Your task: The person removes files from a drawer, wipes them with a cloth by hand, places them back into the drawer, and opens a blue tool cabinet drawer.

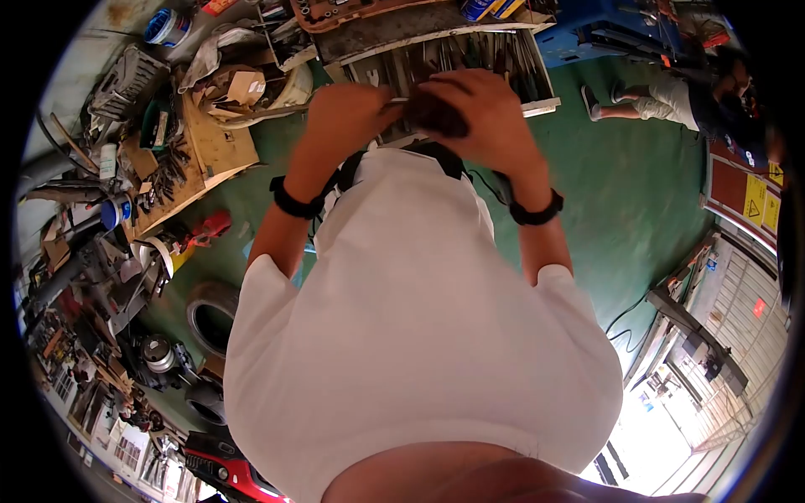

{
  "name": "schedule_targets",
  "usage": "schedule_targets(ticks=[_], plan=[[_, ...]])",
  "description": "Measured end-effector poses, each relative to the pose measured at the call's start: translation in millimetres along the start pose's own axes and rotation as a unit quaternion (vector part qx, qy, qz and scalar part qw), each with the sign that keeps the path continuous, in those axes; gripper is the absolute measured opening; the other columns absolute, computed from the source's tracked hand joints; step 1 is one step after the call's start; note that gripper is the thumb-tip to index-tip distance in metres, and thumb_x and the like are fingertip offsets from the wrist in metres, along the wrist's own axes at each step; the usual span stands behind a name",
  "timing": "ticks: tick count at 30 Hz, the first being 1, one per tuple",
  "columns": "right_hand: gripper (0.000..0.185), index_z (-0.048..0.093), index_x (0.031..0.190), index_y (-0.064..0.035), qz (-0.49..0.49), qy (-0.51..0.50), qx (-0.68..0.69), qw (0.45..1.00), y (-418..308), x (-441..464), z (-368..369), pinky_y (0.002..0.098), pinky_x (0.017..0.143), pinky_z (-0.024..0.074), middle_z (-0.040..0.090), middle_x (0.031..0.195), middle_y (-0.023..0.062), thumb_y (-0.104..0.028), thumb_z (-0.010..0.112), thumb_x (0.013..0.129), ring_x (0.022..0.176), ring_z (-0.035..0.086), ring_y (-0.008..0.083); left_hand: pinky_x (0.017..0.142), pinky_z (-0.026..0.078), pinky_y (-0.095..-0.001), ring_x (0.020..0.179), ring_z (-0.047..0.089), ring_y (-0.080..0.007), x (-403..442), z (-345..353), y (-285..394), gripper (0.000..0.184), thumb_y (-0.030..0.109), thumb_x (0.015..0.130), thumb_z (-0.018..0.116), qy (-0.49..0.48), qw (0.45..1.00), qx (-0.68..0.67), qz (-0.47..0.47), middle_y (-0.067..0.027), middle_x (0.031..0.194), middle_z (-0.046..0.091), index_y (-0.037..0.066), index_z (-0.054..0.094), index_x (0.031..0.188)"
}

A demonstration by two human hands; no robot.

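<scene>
My right hand [490,117] is wrapped around a dark brown, rounded object [436,115], too blurred to name. Close to its left side is my left hand [348,113], with fingers curled and thumb stretched toward the object. Whether the left hand grips anything is hidden. Both hands are above an open drawer [541,107] filled with long, thin hand tools [474,54]. Dark bands circle both wrists.
A workbench [369,42] stands above the drawer. To the left, a cluttered wooden table [226,151] holds tools and cardboard. Tyres [210,314] lie on the green floor [620,193]. Another person [671,101] is at the upper right.
</scene>
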State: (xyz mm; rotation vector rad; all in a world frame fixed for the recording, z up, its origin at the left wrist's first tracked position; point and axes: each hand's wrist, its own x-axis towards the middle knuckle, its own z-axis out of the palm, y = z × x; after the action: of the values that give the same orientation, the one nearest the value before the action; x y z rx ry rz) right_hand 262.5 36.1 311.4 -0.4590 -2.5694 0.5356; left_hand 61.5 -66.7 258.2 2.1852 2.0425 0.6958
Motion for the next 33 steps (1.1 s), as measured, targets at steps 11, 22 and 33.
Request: schedule_targets(ticks=[11, 22, 33], plan=[[0.049, 0.066, 0.106, -0.0124, 0.014, -0.110, -0.043, 0.993, 32, -33, -6, 0.0383, 0.071, 0.0538, 0.067, 0.094, 0.0065, -0.009, 0.079, 0.059, 0.085, 0.066, 0.0297, 0.044, 0.043, -0.0377, 0.049, 0.059, -0.0281, -5, -12, 18, 0.047, 0.053, 0.088, 0.062, -0.071, 0.997, 0.007, 0.015, -0.0080, 0.055, 0.058, 0.010, 0.062, 0.066], [0.039, 0.061, 0.117, 0.0012, 0.259, 0.113, 0.193, 0.940, 87, -88, -61, 0.0285, 0.084, 0.0520, 0.070, 0.106, 0.0108, -0.012, 0.076, 0.084, 0.092, 0.068, 0.0167, 0.041, 0.038, -0.0333, 0.044, 0.052, -0.0247, -27, -47, -12, 0.045, 0.049, 0.082, 0.073, 0.085, 0.994, 0.064, -0.027, -0.0035, 0.053, 0.054, 0.011, 0.056, 0.063], [0.051, 0.061, 0.118, -0.0048, 0.059, -0.096, 0.141, 0.984, -11, -8, -5, 0.0368, 0.083, 0.0536, 0.068, 0.104, 0.0156, -0.018, 0.083, 0.074, 0.091, 0.066, 0.0334, 0.043, 0.044, -0.0351, 0.049, 0.058, -0.0236, 0, -35, 22, 0.040, 0.044, 0.083, 0.069, 0.005, 0.981, 0.061, 0.186, -0.0021, 0.053, 0.051, 0.011, 0.061, 0.063]])
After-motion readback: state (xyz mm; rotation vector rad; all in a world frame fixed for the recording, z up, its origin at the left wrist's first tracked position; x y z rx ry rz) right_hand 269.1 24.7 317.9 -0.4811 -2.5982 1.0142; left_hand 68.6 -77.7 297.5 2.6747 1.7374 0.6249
